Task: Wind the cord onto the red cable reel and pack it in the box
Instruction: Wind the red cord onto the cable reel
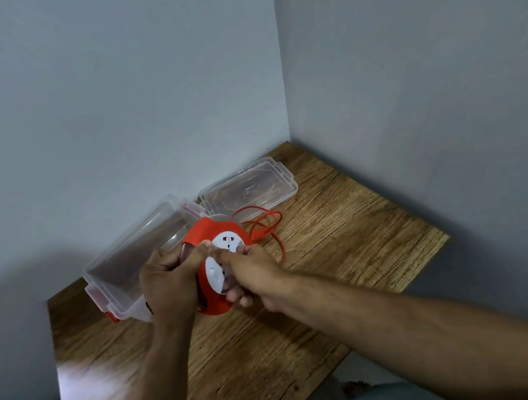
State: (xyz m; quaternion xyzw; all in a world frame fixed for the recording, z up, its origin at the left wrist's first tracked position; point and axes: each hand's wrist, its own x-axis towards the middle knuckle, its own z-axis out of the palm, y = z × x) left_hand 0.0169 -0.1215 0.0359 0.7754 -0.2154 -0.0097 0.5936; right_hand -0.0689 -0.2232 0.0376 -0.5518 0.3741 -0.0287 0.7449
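Note:
A red cable reel (pixel 209 235) with white socket faces is held above the wooden table (pixel 341 230). My left hand (pixel 167 281) grips its left side, thumb on the top edge. My right hand (pixel 250 273) holds its right side, fingers on the white face and under the base. A loose red cord (pixel 267 224) trails from the reel in loops onto the table to the right. The clear plastic box (pixel 131 256) with red latches stands open just left of the reel, partly hidden behind my left hand.
The box's clear lid (pixel 251 186) lies flat on the table behind the reel, near the wall corner. Grey walls close in at the back and right. The table's edges run close on the left and lower right.

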